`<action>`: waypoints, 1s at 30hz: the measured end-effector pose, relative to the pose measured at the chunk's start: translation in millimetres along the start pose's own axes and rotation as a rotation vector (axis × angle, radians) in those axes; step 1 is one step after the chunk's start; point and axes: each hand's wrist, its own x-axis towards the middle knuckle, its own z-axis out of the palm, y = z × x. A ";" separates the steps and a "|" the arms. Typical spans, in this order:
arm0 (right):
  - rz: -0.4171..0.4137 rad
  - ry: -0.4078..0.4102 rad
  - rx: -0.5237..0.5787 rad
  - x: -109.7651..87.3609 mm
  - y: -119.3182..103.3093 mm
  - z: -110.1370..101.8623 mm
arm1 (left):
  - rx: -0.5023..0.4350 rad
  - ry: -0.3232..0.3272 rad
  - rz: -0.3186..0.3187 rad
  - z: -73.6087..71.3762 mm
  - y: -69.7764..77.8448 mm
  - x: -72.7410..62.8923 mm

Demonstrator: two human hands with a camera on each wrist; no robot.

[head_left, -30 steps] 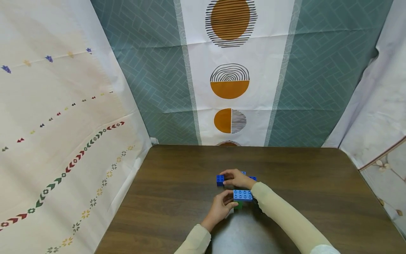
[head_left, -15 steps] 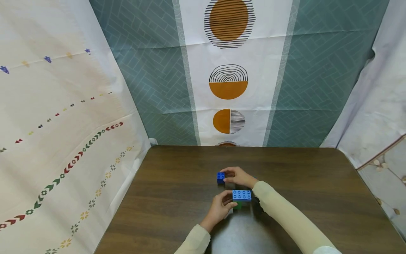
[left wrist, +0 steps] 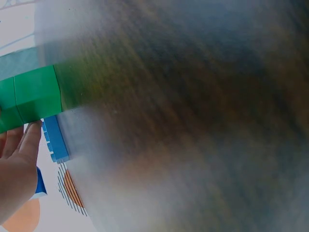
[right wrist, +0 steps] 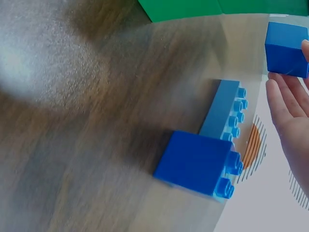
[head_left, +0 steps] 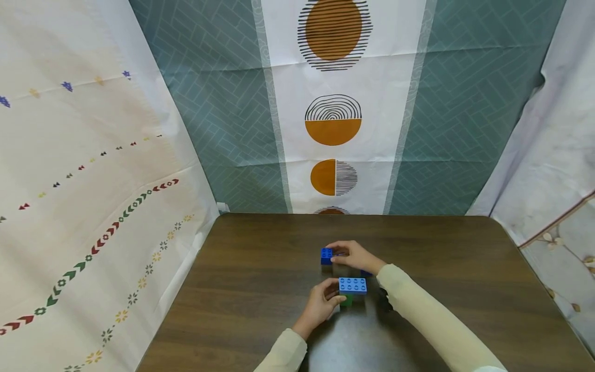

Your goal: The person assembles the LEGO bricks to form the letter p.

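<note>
My left hand (head_left: 321,304) grips a stack of toy bricks, with a light blue brick (head_left: 353,285) on top and green bricks (head_left: 346,300) below. The left wrist view shows two green bricks (left wrist: 38,93) one above the other, fingers against their side. Farther from me, my right hand (head_left: 357,257) pinches a small dark blue brick (head_left: 326,256) between thumb and fingers, studs up. In the right wrist view, this brick (right wrist: 286,50) is held above a loose dark blue brick (right wrist: 193,162) and a longer light blue brick (right wrist: 218,110), both on the table.
The brown wooden table (head_left: 260,248) reaches back to a teal and white patterned cloth (head_left: 232,103). White cloths (head_left: 116,181) hang at both sides. My right forearm (head_left: 432,315) crosses over the table, and its wrist partly covers the loose bricks in the head view.
My right hand has moved slightly away from me and to the right with the small dark blue brick. My left hand stays in place, gripping the stack.
</note>
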 end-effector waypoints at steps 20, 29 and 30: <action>-0.021 0.062 0.048 -27.8 -14.1 -11.3 | 0.009 0.006 0.045 -2.3 34.5 -9.2; -0.035 0.061 0.053 -40.9 -31.9 -14.7 | 0.001 0.003 0.003 1.4 0.1 0.7; -0.040 0.066 0.050 -41.0 -26.6 -14.1 | 0.004 0.003 0.000 1.1 -0.3 0.4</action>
